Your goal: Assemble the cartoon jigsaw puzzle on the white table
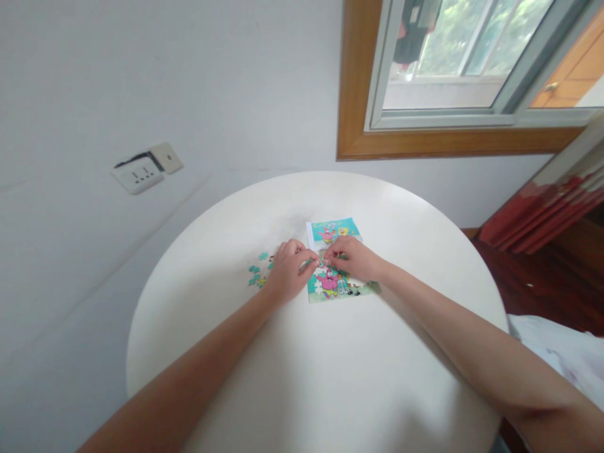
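Loose pieces (258,272) lie just left of the left hand (287,270). Both hands' curled fingertips meet over the puzzle's (337,286) top edge, pinching something too small to identify; right hand (356,259) rests on it.

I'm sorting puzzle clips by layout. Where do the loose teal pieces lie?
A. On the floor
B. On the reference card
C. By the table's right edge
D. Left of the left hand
D: the loose teal pieces lie on the white table just left of the left hand.
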A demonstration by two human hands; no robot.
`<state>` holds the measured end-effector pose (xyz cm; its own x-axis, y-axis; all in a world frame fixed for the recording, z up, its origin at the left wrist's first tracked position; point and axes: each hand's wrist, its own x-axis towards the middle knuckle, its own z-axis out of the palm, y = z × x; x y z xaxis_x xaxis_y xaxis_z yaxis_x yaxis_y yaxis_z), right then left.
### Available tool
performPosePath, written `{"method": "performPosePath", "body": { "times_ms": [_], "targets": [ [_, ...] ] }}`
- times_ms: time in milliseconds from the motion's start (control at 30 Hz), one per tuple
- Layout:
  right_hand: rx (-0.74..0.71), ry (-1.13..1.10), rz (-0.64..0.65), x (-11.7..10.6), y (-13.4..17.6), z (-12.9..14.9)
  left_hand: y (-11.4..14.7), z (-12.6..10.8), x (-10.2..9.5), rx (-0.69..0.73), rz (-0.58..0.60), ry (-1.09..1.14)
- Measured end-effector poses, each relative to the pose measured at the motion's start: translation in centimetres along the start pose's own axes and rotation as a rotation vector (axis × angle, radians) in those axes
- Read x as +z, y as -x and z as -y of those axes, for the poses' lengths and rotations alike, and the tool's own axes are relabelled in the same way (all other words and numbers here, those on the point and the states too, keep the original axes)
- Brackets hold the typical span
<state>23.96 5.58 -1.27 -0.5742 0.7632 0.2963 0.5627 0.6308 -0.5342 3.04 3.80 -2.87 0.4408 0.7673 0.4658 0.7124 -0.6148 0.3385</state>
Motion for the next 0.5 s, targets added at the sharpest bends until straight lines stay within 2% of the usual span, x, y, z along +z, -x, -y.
{"method": "performPosePath", "body": {
  "times_ms": [200, 500],
  "targets": [
    [-0.008, -0.083, -0.011, 0.05, -0.27, -0.09, 0.04, -0.14, -0.11, 0.023, 0.024, -0.029],
    [-0.026, -0.047, 0.012, -0.01, -0.34, -0.17, 0.09, -0.4, -0.38, 0.03, 0.018, -0.06]
  ]
}}
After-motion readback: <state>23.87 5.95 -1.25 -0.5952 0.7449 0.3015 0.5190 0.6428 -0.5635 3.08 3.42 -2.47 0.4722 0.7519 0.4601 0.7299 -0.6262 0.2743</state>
